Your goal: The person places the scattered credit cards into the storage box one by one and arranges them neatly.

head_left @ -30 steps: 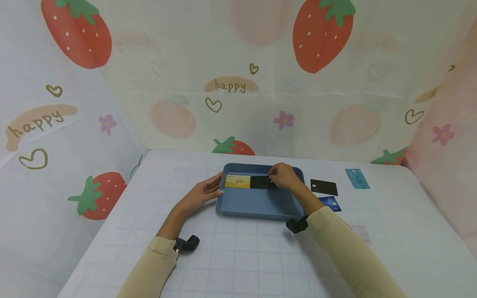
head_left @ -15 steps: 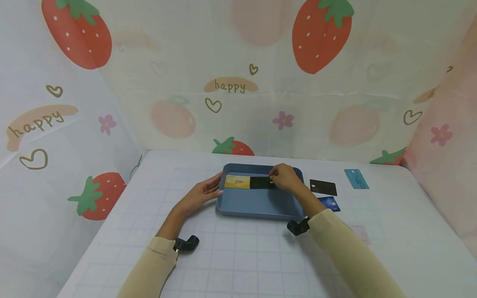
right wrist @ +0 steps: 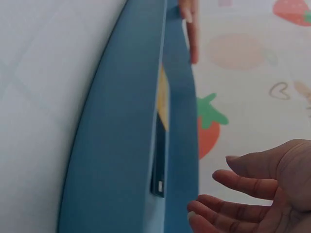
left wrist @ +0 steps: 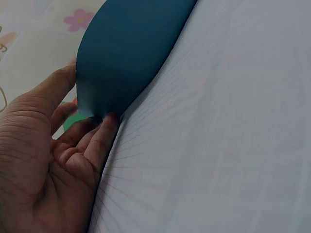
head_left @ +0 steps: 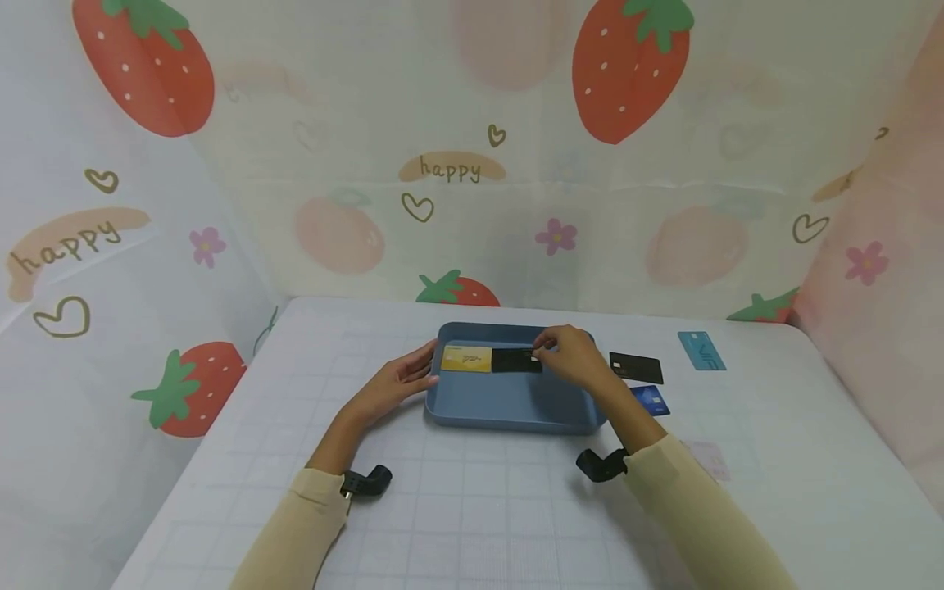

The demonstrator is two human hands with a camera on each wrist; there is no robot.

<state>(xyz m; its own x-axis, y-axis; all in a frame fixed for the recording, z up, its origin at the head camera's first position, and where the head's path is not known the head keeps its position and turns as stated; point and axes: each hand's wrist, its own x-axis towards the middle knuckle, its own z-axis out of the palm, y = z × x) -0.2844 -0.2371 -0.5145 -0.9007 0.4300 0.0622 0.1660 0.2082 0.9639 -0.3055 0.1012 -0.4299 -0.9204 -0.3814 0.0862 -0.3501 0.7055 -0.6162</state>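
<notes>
- Left hand (head_left: 398, 383), fingers spread, touches left end of the blue tray (head_left: 479, 403).
- Right hand (head_left: 574, 357), fingers loosely parted, is near the black card (head_left: 509, 360) inside tray.
- Wide tabletop (head_left: 472, 508) lies before tray's near edge.

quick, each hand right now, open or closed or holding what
Left hand: open, fingers against the blue tray.
Right hand: open, holding nothing, near the black card in the tray.

strawberry-print backdrop (head_left: 354, 123); pinkish side panel (head_left: 885, 344); white gridded tabletop (head_left: 479, 516)
</notes>
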